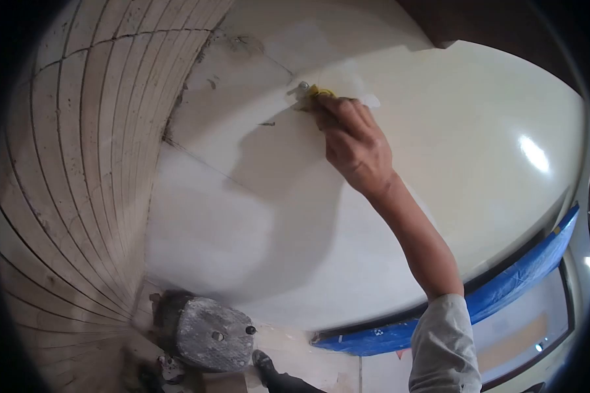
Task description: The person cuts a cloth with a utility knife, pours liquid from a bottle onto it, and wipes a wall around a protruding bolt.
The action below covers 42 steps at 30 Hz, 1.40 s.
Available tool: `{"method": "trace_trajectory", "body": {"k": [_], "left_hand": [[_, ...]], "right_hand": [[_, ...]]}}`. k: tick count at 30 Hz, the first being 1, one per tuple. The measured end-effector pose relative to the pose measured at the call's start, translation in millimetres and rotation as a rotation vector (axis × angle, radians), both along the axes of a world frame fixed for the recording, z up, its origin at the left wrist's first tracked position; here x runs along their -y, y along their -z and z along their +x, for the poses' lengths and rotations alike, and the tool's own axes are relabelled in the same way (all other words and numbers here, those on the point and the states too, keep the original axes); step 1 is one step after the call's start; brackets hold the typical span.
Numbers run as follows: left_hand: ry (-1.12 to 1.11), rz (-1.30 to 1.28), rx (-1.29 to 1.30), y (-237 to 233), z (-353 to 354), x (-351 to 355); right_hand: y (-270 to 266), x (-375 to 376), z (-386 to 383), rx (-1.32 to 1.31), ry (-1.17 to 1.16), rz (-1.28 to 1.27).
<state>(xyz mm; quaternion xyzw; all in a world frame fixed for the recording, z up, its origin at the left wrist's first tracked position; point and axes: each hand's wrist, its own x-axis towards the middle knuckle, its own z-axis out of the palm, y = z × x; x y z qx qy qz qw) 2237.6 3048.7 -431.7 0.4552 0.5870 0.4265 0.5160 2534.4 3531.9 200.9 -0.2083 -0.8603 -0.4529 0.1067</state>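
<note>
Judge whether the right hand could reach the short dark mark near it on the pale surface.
Probably yes: the right hand, pinching a yellow item, is close, and only pale surface, partly shadowed, shows between it and the short dark mark.

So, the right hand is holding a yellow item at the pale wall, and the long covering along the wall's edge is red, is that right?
Not quite: the covering is blue, not red, as the head view shows. The rest stands: the right hand is holding a yellow item at the pale wall.
</note>
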Motion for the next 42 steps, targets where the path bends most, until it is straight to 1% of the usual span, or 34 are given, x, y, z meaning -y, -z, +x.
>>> {"method": "trace_trajectory", "body": {"k": [3, 4, 6, 7, 8, 9, 12, 15, 18, 19, 20, 21, 24, 25, 27, 29, 30, 31, 33, 35, 36, 37, 40, 42], "left_hand": [[-0.013, 0.048, -0.079, -1, 2, -3], [-0.05, -0.015, -0.005, -4, 0, -4], [-0.128, -0.139, 0.145, -11, 2, -6], [-0.085, -0.082, 0.078, -10, 1, -7], [-0.046, -0.024, 0.011, -2, -3, -9], [-0.01, 0.036, -0.055, 5, -2, -11], [0.005, 0.078, -0.099, 25, 1, -3], [0.019, 0.027, -0.076, 20, 3, -6], [0.038, -0.016, 0.031, 19, -1, -10], [0.05, 0.008, -0.026, 19, 1, -12], [0.059, 0.03, -0.084, 20, 2, -12], [0.072, 0.048, -0.145, 20, 2, -10], [0.047, 0.024, -0.076, 34, 4, -4], [0.054, -0.05, -0.055, 33, 4, -2], [0.068, -0.192, -0.016, 31, 5, -5], [0.05, -0.047, -0.088, 24, 4, -8], [0.046, 0.02, -0.122, 19, 4, -8], [0.06, -0.055, -0.089, 20, 5, -8], [0.094, -0.204, -0.024, 39, 5, -2], [0.066, -0.087, -0.041, 40, 7, -5], [0.049, -0.029, -0.052, 40, 6, -7], [0.041, -0.012, -0.068, 37, 6, -8], [0.026, 0.026, -0.104, 31, 6, -10], [0.027, 0.037, -0.105, 28, 6, -9]], "right_hand": [[-6, 29, 31, 0.035, 0.12, 0.012], [-5, 39, 39, 0.031, 0.155, 0.08], [-7, 36, 47, 0.02, 0.13, 0.078], [-9, 37, 50, 0.012, 0.123, 0.074], [-13, 28, 36, 0.024, 0.049, 0.07], [-14, 21, 27, 0.04, 0.05, 0.073], [-12, 16, 20, 0.045, 0.059, 0.065], [-27, 22, 30, 0.084, 0.024, 0.066], [-52, -1, -4, -0.114, -0.037, 0.101], [-59, -11, -19, -0.122, -0.07, 0.14], [-61, -20, -30, -0.134, -0.093, 0.108], [-59, -26, -36, -0.149, -0.113, 0.074], [-37, -13, -4, 0.049, -0.035, 0.04], [-22, -5, 2, 0.075, -0.069, 0.016], [-18, 9, -2, -0.068, 0.085, -0.105], [-27, 1, -23, -0.369, 0.007, -0.086], [-36, -6, -34, -0.413, 0.056, -0.063], [-33, -9, -35, -0.397, 0.021, -0.028], [-24, -15, -31, -0.362, -0.045, 0.045], [1, -5, -16, -0.259, -0.051, 0.033], [8, -5, -9, -0.25, -0.051, 0.05], [10, -3, -12, -0.242, -0.053, 0.069], [-8, -12, -22, -0.272, -0.032, 0.092], [-7, -14, -25, -0.257, -0.048, 0.107]]}}
